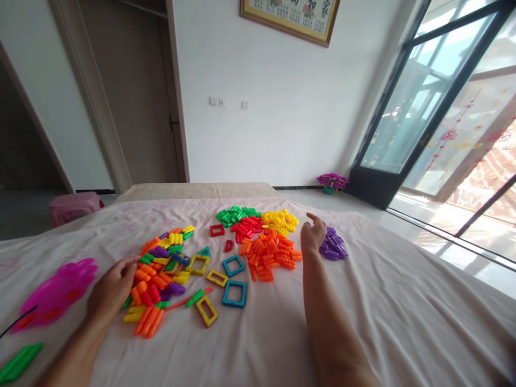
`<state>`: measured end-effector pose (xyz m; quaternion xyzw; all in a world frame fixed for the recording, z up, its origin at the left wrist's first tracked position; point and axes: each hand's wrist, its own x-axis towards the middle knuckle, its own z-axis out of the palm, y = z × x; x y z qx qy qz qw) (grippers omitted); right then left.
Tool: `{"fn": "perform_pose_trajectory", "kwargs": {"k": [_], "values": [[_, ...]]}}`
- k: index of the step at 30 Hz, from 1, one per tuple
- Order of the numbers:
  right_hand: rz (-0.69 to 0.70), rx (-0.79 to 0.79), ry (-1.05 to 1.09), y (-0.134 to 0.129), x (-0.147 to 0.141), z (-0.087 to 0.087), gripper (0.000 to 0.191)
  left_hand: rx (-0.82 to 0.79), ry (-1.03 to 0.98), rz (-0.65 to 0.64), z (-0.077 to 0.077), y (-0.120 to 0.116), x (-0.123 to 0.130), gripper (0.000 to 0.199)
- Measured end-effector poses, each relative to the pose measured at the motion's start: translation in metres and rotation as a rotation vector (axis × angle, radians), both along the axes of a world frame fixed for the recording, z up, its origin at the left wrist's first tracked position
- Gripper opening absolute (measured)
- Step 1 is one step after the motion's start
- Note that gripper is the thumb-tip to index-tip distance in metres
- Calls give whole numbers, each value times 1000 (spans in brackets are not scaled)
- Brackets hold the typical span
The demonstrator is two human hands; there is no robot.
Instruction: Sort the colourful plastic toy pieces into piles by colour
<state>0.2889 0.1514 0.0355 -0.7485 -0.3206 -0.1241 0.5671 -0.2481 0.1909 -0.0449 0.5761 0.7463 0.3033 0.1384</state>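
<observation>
My left hand (115, 285) rests at the left edge of a mixed pile of plastic building pieces (153, 282) in orange, yellow, green, red and purple. Its fingers reach over the pile's edge, slightly bent, and I see nothing held in them. My right hand (313, 234) hovers between a heap of yellow pieces (280, 221) and a heap of purple pieces (334, 244). One finger stretches out to the left; the others are partly hidden behind the hand. Sorted orange pieces (271, 252), red pieces (245, 228) and green pieces (237, 215) lie in adjoining heaps.
Blue square frames (244, 294), yellow frames (207, 312) and a red frame (216, 230) lie between the piles. On the left are a pink hand-shaped item (52, 295) and a green piece (20, 363). A wrinkled cloth (266, 338) covers the table. A pink stool (76, 207) stands beyond.
</observation>
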Motion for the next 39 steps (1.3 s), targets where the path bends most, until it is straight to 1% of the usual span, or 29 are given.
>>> {"fn": "perform_pose_trajectory", "kwargs": {"k": [1,3,5,7,9,12,14,15,16,18,20,23,26,28,30,33,35,39], "values": [[66,20,10,4,-9,3,44,4,3,1,1,-1,1,37],[265,47,32,13,-35,11,43,13,7,13,4,-4,3,39],[482,40,32,20,-69,17,38,29,-8,3,6,-7,5,40],[677,-5,4,22,-110,19,33,60,-19,-5,8,-8,7,38],[864,-66,-34,17,-153,15,29,73,-28,-12,8,-9,8,38],[1124,-145,-124,0,-212,-2,27,73,-36,-2,7,-8,8,38],[1256,-215,-231,-14,-241,-14,27,78,-44,1,7,-8,8,37],[1297,-251,-285,-21,-252,-18,27,81,-45,1,6,-8,8,37],[1322,-287,-333,-27,-261,-21,26,81,-44,2,6,-7,8,37],[1321,-355,-419,-37,-272,-23,21,75,-32,4,6,-7,9,38],[1278,-432,-504,-43,-279,-23,19,76,-24,1,7,-8,9,38],[1191,-535,-622,-45,-288,-24,22,91,-24,-7,8,-9,10,38],[1141,-575,-684,-44,-294,-30,18,100,-28,-13,9,-10,11,38],[1144,-570,-675,-42,-293,-32,17,106,-31,-20,9,-11,11,38],[1168,-536,-616,-38,-286,-31,18,110,-35,-27,9,-10,10,37],[1182,-425,-449,-25,-267,-24,21,104,-36,-30,9,-10,10,37],[1172,-381,-275,-14,-253,-21,22,86,-37,-17,9,-10,10,38],[1210,-421,183,3,-235,-25,27,60,-44,-8,8,-10,9,38]]}}
